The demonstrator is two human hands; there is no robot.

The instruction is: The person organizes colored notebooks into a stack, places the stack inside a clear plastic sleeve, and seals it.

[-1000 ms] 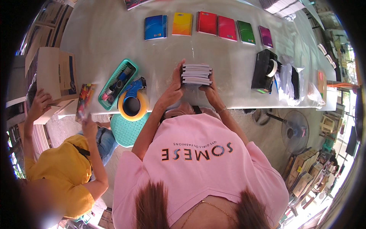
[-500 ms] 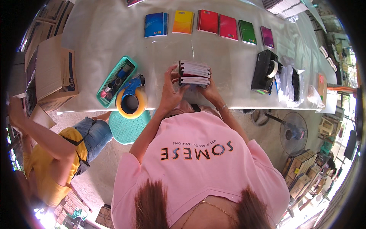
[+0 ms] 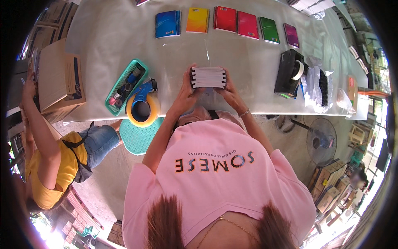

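Observation:
Between my two hands I hold a stack of small spiral notebooks, its white page edges turned up and black wire bindings showing at both sides. My left hand grips the stack's left side, and my right hand is closed on its right side. The covers in the stack are mostly hidden. Beyond it, a row of notebooks lies on the table: blue, yellow, red, another red, green and purple.
A teal basket with tools stands at the left beside a blue tape gun. At the right are a black tape dispenser and plastic-wrapped black coils. A person in yellow works by cardboard boxes at far left.
The notebooks in my hands have been brought together into one even, squared stack, where a gap split them before. The person at the left has reached farther toward the boxes.

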